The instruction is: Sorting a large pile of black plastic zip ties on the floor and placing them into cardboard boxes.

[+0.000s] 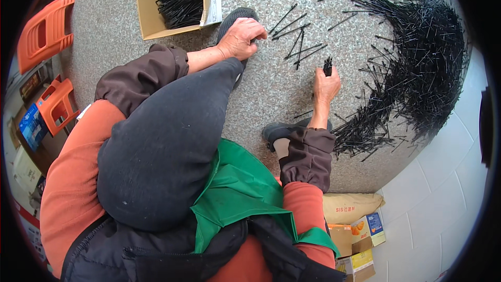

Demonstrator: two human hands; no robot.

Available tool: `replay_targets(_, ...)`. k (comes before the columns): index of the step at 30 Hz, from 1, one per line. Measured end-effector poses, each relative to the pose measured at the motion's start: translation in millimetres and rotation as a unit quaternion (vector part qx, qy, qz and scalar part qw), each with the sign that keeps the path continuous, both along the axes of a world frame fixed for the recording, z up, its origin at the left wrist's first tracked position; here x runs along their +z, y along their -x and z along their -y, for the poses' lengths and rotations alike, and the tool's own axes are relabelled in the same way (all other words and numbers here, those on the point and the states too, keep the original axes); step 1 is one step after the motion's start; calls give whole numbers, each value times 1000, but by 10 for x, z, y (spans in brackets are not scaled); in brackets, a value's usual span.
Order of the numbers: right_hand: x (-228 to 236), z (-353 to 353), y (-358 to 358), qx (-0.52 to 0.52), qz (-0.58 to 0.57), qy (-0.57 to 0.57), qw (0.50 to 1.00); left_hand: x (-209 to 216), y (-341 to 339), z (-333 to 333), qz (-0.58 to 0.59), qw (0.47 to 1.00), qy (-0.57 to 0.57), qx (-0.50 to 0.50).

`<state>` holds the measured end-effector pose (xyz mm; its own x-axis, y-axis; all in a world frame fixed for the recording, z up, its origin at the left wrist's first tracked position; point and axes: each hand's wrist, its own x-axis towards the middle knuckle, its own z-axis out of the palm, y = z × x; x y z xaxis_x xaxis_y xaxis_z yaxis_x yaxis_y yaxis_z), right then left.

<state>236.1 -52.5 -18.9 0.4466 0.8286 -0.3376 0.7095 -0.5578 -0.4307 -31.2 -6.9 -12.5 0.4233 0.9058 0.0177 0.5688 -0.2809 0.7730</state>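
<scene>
My right hand (326, 87) is closed round a small bundle of thin black sticks (327, 66), whose ends stick up past the fingers. My left hand (242, 38) is beside my left knee, over the dark shoe (240, 15). Its fingers are curled together, and whatever may be in them is hidden. Just off its fingertips, several loose black sticks (300, 47) lie scattered on the speckled floor (292, 89). A big heap of the same sticks (428, 52) spreads along the right side, to the right of my right hand.
An open cardboard box (148, 21) full of black sticks stands at the far left. Orange plastic stools (47, 31) are along the left edge. A pale wall (433, 198), a tan sack (349, 207) and small cartons (365, 230) are at the lower right.
</scene>
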Motion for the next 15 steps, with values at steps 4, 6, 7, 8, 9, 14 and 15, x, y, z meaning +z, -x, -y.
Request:
replay_targets(4,-12,-91,31,224,87,-13,971,-33,1,10,4,1000,3,-2)
replay_targets(6,-55,-163,58,404,74,-80,908,-36,-8,11,4,1000,2,-1)
replay_targets(7,-34,-147,30,428,81,-74,897,-38,-14,11,4,1000,0,-1)
replay_targets(8,-42,-159,24,429,80,-74,897,-35,-12,10,2,1000,0,0)
replay_targets(9,-49,-177,14,458,97,-84,880,-33,-9,10,1,1000,-3,-1)
replay_targets(14,-69,-191,13,550,148,-98,816,-32,-11,17,3,1000,-7,2)
replay_targets(15,-112,-183,-14,559,148,-105,809,-33,-20,13,3,1000,-8,0)
